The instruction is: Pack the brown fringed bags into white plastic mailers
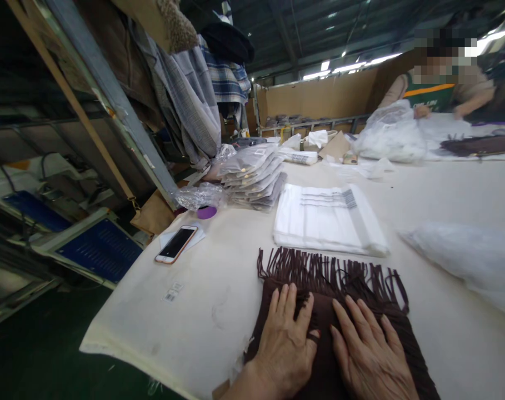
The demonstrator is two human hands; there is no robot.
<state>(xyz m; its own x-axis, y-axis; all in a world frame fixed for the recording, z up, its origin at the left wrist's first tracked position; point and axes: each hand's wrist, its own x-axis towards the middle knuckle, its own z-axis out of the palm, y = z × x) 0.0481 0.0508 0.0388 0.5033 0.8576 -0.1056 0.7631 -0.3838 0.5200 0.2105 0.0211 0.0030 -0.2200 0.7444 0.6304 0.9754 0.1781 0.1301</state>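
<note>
A dark brown fringed scarf [327,311] lies folded at the near edge of the table, its tassels pointing away from me. My left hand [288,339] rests flat on its left part, fingers stretched out, with some dark strands at the thumb side. On the right part lies my right hand [371,350], also flat with the fingers apart. Just beyond the tassels is a stack of flat white plastic bags [327,219] with grey print.
A phone [176,244] lies at the table's left side. Behind it stand a pile of bagged goods [252,175] and a purple tape roll [206,212]. Clear plastic [464,255] lies at right. Across the table, a person [435,94] handles plastic bags [389,133].
</note>
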